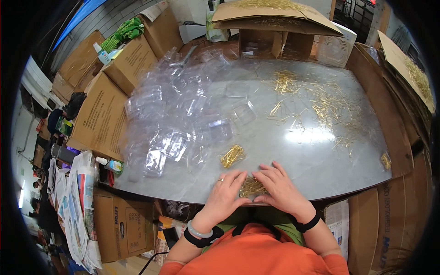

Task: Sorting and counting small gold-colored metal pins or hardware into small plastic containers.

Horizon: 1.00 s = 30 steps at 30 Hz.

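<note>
At the near edge of the grey table [270, 153], my left hand [224, 195] and my right hand [282, 187] cup a bunch of thin gold wire pieces [252, 187] from both sides. Their fingers bend around it and the thumbs almost meet on the near side. A second small heap of gold wire pieces [232, 156] lies just beyond my left hand. Farther off to the right, many more loose gold wire pieces [327, 107] are scattered, with a denser clump [285, 81] at the far middle. The exact shape of the wires is too small to tell.
Clear plastic trays [176, 142] cover the table's left half in a jumbled heap. Cardboard boxes [103, 117] wall the left side, and cardboard panels [385, 119] line the right. A carton [275, 20] topped with gold wires stands at the back. A small bottle [114, 166] lies at the left edge.
</note>
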### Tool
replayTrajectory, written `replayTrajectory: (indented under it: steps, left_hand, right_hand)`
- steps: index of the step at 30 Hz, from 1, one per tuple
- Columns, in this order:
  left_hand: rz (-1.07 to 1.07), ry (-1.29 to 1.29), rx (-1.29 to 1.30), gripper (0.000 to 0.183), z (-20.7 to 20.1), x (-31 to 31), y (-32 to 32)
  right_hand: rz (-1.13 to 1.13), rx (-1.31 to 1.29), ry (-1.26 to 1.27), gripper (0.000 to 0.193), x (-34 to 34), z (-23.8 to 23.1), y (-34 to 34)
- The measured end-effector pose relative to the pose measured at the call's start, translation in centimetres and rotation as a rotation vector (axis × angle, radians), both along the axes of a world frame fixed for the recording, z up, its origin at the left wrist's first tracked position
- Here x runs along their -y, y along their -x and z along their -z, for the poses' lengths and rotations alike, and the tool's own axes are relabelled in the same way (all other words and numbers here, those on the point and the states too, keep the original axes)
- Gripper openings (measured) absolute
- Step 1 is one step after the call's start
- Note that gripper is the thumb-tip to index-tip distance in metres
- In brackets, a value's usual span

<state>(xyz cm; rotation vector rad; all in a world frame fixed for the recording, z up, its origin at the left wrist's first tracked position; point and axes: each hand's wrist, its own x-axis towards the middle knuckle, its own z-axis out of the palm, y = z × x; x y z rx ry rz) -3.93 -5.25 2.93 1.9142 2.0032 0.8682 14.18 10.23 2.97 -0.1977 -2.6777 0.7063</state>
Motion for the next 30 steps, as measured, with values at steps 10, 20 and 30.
replayTrajectory:
  steps: [10,20,30]
  left_hand:
    - [-0.092,0.095,0.22,0.053,0.1,-1.1,-1.3]
    - [-0.089,-0.089,0.066,0.062,-0.1,-1.2,-2.5]
    - [-0.118,-0.216,-0.088,0.052,4.0,-1.5,-4.3]
  right_hand:
    - [0.06,-0.102,0.04,0.052,0.7,0.8,-0.3]
    - [0.125,-0.113,-0.004,0.05,1.3,0.8,-0.7]
    - [0.247,-0.111,-0.148,0.034,3.1,1.9,-0.7]
